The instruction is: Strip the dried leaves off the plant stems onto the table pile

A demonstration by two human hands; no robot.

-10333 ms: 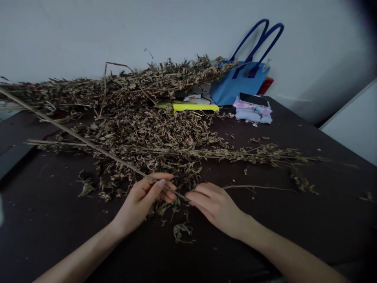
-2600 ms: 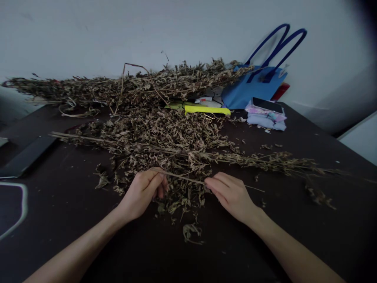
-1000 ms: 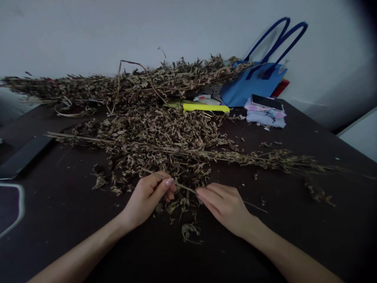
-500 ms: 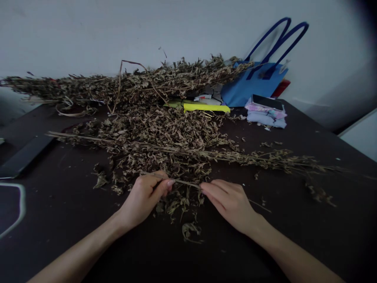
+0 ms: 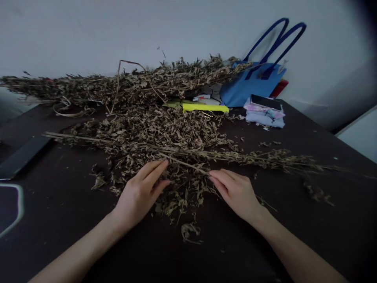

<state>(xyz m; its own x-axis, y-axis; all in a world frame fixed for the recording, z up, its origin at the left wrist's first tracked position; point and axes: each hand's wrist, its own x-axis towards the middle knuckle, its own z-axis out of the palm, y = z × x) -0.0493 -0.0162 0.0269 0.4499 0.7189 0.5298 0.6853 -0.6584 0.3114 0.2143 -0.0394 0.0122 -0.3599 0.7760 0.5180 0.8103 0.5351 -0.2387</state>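
My right hand (image 5: 234,191) pinches one end of a thin dry stem (image 5: 185,164), which slants up to the left. My left hand (image 5: 142,192) is open, its thumb and fingers apart, with the fingertips close to the stem's other end; whether they touch it I cannot tell. Beneath and beyond both hands spreads a heap of dried, curled leaves (image 5: 165,129). A long dried branch (image 5: 235,156) lies across this heap, leafy toward the right and bare at its left end. One loose curled leaf (image 5: 188,232) rests on the dark table nearer me.
Along the wall lies a thick bundle of dried plants (image 5: 88,88). Behind the heap is a yellow object (image 5: 205,107). To the right stand a blue bag (image 5: 250,86) and a phone (image 5: 266,102) on folded cloth (image 5: 263,117). A flat black object (image 5: 26,155) is at left.
My left hand has opened and let go of the stem, moving slightly left. My right hand has shifted a little right, still holding the stem, which now tilts more.
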